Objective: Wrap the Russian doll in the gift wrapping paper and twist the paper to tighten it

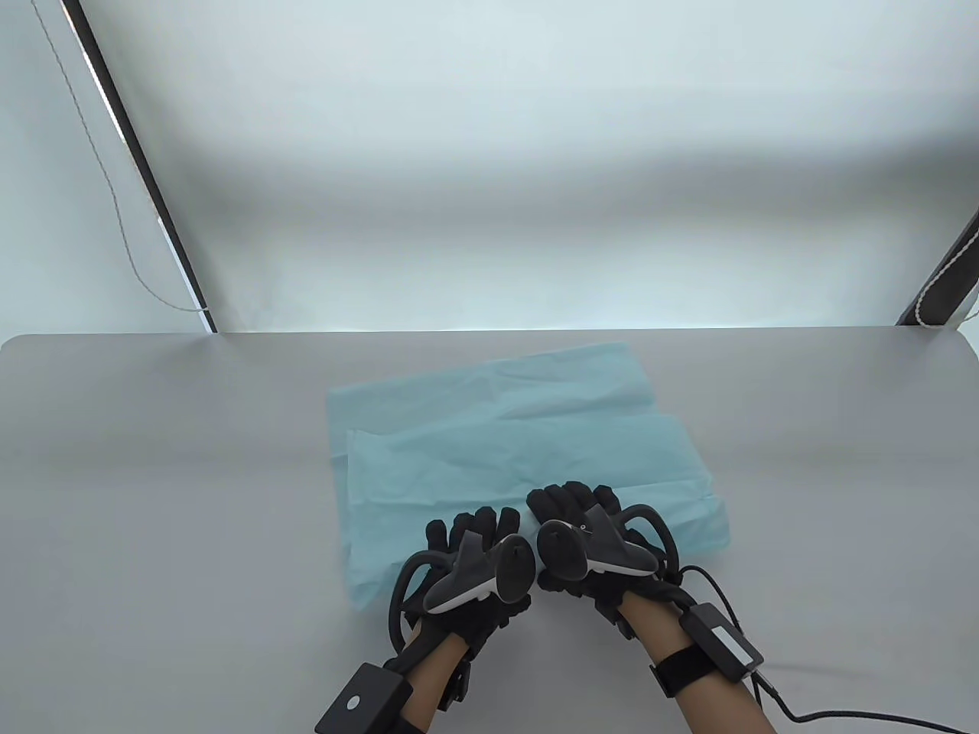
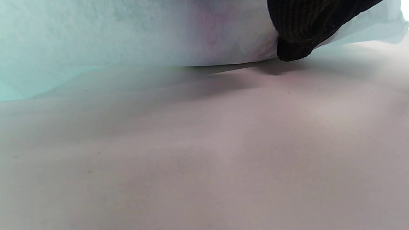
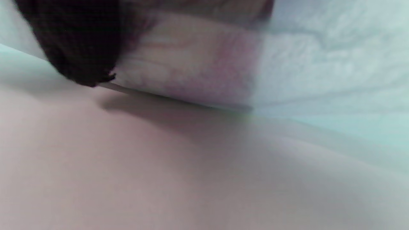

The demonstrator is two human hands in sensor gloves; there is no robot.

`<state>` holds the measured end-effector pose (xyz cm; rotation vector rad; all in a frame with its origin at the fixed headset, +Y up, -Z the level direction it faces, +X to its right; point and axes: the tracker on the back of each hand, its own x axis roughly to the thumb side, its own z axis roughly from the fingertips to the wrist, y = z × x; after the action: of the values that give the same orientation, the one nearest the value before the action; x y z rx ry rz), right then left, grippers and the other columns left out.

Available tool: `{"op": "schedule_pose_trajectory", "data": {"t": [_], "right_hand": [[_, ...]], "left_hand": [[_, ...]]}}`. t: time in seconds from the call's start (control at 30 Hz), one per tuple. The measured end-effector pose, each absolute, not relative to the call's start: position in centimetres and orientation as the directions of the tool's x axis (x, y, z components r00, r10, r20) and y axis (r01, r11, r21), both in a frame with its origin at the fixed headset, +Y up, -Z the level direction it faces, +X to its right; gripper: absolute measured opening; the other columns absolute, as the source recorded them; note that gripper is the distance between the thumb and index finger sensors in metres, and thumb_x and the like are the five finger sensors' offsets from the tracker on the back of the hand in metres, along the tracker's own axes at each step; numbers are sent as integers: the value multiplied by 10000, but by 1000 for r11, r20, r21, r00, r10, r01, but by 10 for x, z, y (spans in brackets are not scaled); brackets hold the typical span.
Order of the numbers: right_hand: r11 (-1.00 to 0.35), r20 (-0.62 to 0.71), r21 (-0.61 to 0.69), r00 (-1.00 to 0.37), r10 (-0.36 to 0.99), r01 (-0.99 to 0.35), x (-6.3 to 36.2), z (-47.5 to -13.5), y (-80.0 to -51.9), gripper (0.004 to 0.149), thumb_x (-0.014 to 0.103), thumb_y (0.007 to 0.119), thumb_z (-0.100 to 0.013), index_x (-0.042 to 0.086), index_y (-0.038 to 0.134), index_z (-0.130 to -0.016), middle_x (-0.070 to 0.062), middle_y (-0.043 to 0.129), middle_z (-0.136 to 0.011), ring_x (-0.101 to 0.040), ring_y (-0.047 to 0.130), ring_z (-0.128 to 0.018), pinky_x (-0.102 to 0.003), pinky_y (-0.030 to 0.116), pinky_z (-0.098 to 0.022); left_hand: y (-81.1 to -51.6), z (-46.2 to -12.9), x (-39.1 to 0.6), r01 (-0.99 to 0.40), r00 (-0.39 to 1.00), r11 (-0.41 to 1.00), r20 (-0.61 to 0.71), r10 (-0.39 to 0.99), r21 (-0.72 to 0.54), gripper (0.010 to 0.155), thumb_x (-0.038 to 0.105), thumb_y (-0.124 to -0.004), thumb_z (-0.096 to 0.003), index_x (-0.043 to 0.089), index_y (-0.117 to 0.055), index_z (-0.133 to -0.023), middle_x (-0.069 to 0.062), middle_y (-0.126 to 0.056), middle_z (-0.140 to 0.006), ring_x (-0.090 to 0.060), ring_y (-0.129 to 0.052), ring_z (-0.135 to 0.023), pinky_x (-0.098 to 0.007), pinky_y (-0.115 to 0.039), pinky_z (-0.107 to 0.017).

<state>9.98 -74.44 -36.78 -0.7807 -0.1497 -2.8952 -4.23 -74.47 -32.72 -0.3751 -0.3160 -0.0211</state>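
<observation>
Blue paper [image 1: 505, 436], one sheet; two hands

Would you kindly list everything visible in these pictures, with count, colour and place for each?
Light blue tissue wrapping paper: one sheet, pale blue, creased, lying at the middle of the table, its near edge under both hands.
Wrapped object under the paper: one, pinkish through the tissue in both wrist views, at the near edge; what it is cannot be told.
Grey table: one, matt grey, filling the lower half of the table view.
White cord: one, hanging at far left beside a dark pole.
Left hand: one, black glove with tracker, fingers curled onto the paper's near edge.
Right hand: one, black glove with tracker, fingers curled onto the paper beside the left.
</observation>
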Motion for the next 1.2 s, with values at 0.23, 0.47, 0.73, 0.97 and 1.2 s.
{"op": "schedule_pose_trajectory", "data": {"t": [0.23,0.47,0.73,0.97,1.2], "right_hand": [[-986,541,102,-839,-57,133,102,-368,-741,1077,662,921,-425,192,393,-1238,-193,617,-1241,-432,650,-1097,-727,462,-796],[-984,565,171,-823,58,49,109,-369,-747,1090,665,888,-448,147,344,-1238,-211,582,-1243,-449,585,-1114,-715,470,-799],[-981,599,113,-799,-60,159,108,-363,-748,1170,662,881,-437,114,228,-1238,-299,313,-1258,-519,372,-1124,-695,412,-827],[-976,561,79,-818,-126,205,107,-362,-747,1139,684,906,-416,140,333,-1237,-208,596,-1217,-442,613,-1096,-672,537,-803],[-979,530,162,-848,-19,123,109,-364,-744,1114,741,899,-394,130,483,-1227,-203,745,-1144,-438,716,-1028,-676,568,-782]], "left_hand": [[-752,-327,-38,150,949,925,312,-35,-350,1070,561,-809,-527,156,-30,-1137,-261,-145,-1243,-531,-211,-1109,-766,-140,-703],[-755,-332,-35,211,935,944,334,-120,-253,1077,549,-861,-493,134,-111,-1144,-202,-334,-1265,-492,-413,-1139,-742,-308,-754],[-749,-351,-46,170,925,952,373,-66,-255,1026,604,-909,-435,225,-301,-1169,-153,-601,-1207,-395,-740,-1013,-704,-511,-726],[-750,-355,-58,71,919,936,387,73,-344,997,631,-884,-444,224,-335,-1170,-133,-620,-1210,-384,-722,-1029,-709,-502,-724],[-756,-347,-50,158,899,940,439,-10,-303,1022,587,-844,-467,222,-185,-1157,-183,-117,-1219,-464,-257,-1109,-733,-257,-759]]}}
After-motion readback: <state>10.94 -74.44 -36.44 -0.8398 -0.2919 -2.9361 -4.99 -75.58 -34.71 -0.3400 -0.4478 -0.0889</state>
